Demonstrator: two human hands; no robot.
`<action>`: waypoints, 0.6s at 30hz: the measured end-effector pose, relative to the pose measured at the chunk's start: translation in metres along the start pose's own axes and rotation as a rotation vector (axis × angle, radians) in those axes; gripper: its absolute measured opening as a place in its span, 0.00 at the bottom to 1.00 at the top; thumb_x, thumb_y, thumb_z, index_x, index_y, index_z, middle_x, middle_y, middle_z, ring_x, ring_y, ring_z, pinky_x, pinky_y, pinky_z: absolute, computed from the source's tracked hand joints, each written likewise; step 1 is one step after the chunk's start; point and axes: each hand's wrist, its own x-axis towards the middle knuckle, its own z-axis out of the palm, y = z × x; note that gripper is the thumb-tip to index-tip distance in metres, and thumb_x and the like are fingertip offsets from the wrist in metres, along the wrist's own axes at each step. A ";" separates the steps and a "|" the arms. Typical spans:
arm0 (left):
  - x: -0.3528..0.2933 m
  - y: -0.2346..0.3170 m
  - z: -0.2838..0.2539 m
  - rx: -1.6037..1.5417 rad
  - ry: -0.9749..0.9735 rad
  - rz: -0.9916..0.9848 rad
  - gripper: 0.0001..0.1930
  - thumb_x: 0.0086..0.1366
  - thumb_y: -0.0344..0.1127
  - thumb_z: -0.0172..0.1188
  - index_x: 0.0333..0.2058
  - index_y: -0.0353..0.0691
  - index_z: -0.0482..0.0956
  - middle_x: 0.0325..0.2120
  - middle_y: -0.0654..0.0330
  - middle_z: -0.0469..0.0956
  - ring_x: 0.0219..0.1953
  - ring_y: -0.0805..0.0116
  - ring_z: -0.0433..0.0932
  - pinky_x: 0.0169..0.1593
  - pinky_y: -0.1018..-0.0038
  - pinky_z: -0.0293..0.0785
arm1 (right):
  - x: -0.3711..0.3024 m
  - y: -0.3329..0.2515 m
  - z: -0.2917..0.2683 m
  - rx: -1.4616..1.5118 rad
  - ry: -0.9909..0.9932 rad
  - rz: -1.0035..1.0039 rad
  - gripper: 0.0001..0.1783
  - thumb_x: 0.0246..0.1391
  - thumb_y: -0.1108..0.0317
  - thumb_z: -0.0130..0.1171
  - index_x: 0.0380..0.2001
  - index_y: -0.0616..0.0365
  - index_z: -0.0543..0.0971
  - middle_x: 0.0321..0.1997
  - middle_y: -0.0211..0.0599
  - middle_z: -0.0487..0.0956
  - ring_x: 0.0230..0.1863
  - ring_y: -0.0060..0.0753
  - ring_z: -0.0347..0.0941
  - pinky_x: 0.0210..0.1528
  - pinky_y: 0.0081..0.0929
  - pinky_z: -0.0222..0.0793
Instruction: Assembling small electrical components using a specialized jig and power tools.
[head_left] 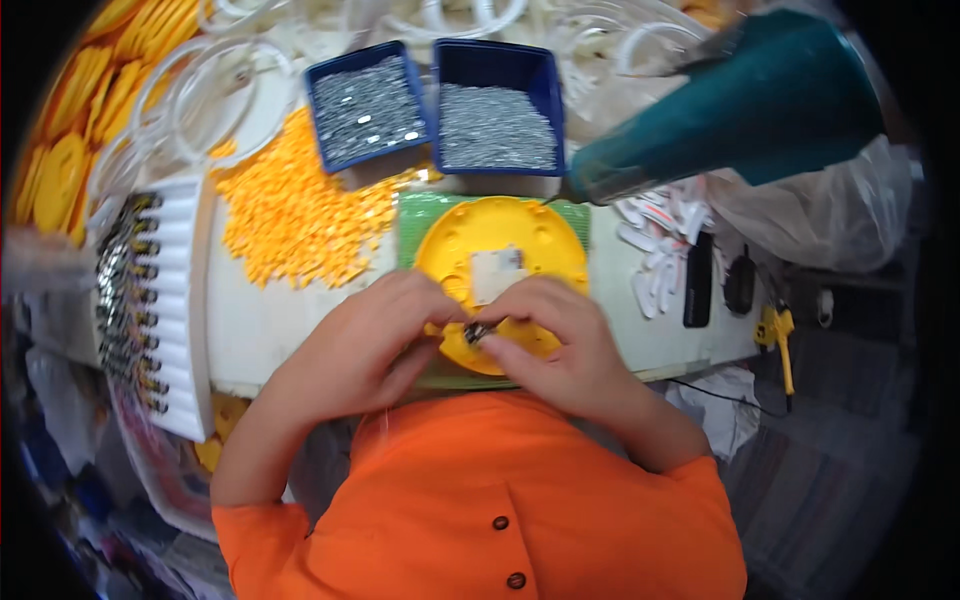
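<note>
One round yellow cover (562, 240) lies on one green mat (410, 215) and carries one white square piece (490, 278). Over its near half, the right hand (562, 345) pinches one small metal part (476, 333); the left hand (385, 330) has its fingertips at the part, but I cannot tell whether they grip. Two blue bins (495, 62) stand beyond, each holding many metal pieces (495, 128).

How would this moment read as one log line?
Left grip: at small dark part | right grip: pinching that part | below: yellow disc on green mat | beyond: two blue boxes
</note>
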 end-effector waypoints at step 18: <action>0.061 -0.083 -0.074 0.797 0.505 0.016 0.11 0.61 0.31 0.66 0.43 0.40 0.82 0.42 0.57 0.80 0.48 0.55 0.78 0.52 0.61 0.73 | 0.045 0.042 0.008 -0.938 0.151 -0.541 0.11 0.48 0.70 0.69 0.37 0.57 0.83 0.48 0.40 0.79 0.52 0.49 0.76 0.56 0.44 0.70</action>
